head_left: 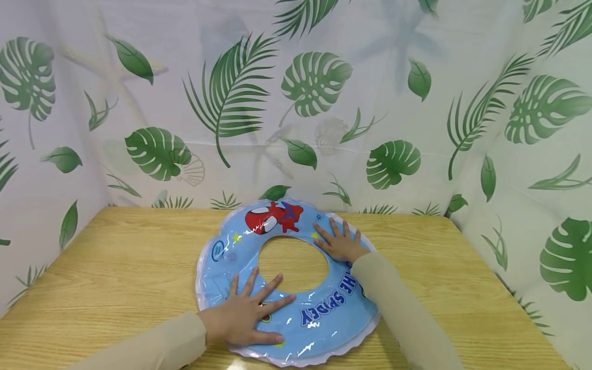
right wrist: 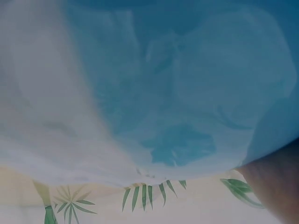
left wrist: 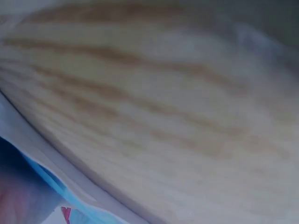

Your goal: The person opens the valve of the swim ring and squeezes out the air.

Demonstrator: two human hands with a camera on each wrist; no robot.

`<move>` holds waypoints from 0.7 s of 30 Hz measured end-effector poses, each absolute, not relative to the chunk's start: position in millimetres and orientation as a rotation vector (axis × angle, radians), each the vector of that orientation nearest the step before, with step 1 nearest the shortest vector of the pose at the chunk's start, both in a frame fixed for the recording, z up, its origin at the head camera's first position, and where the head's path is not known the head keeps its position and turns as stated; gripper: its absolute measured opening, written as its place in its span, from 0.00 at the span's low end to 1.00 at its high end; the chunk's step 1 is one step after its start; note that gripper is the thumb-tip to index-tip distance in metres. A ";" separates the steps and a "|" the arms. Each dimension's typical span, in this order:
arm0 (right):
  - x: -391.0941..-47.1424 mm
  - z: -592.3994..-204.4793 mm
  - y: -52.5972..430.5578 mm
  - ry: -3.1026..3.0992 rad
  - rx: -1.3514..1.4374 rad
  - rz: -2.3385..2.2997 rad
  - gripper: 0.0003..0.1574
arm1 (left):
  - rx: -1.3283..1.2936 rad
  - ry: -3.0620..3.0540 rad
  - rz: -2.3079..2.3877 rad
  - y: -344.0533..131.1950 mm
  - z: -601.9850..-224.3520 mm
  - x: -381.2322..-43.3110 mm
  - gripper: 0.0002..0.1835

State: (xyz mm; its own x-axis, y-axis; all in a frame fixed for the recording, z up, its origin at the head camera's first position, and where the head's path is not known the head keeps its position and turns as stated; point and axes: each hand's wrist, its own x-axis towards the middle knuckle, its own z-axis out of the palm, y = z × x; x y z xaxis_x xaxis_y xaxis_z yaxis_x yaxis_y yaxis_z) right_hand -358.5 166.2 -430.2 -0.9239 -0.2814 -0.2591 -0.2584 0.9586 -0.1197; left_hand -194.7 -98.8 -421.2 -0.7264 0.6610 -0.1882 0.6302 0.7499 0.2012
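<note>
A blue inflatable swim ring (head_left: 319,339) with a red cartoon figure, yellow stars and purple lettering lies flat on the wooden table (head_left: 115,277). My left hand (head_left: 242,313) rests palm down on its near left part, fingers spread toward the center hole. On the ring's far right side lies my right hand (head_left: 339,242), its fingers also spread. The left wrist view has wood grain close up, with the ring's pale edge (left wrist: 70,177) at lower left. Blue ring plastic (right wrist: 187,93) fills most of the right wrist view.
A white curtain (head_left: 259,154) printed with green leaves stands behind the table and along both sides. Bare tabletop shows through the ring's hole. Light-colored sleeves (head_left: 162,341) cover both forearms.
</note>
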 end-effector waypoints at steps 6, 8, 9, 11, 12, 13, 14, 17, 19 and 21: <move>-359.1 -431.2 166.7 2.833 -0.403 -0.117 0.38 | 1.013 2.679 0.202 -99.4 -422.3 -196.8 0.39; -358.9 -431.2 166.9 2.832 -0.406 -0.125 0.38 | 1.010 2.677 0.202 -99.1 -421.8 -196.8 0.39; -358.6 -430.9 166.8 2.830 -0.407 -0.130 0.37 | 1.009 2.676 0.203 -99.1 -421.5 -196.7 0.39; -357.9 -429.9 166.6 2.830 -0.411 -0.140 0.37 | 1.006 2.670 0.208 -99.1 -420.8 -196.7 0.39; -357.5 -429.5 166.5 2.831 -0.412 -0.139 0.37 | 1.004 2.665 0.214 -99.2 -420.5 -196.8 0.39; -357.1 -429.3 166.5 2.832 -0.414 -0.138 0.37 | 1.002 2.659 0.224 -99.4 -420.2 -197.0 0.39; -356.9 -429.1 166.5 2.832 -0.413 -0.137 0.37 | 0.994 2.648 0.245 -99.7 -419.8 -197.4 0.39; -356.9 -429.2 166.5 2.834 -0.411 -0.136 0.37 | 0.955 2.618 0.316 -101.4 -418.4 -199.5 0.38; -357.1 -429.6 166.5 2.837 -0.413 -0.135 0.37 | 0.925 2.605 0.351 -103.0 -417.2 -201.4 0.38; -357.5 -429.9 166.3 2.839 -0.414 -0.135 0.37 | 0.903 2.613 0.364 -105.1 -415.9 -203.6 0.37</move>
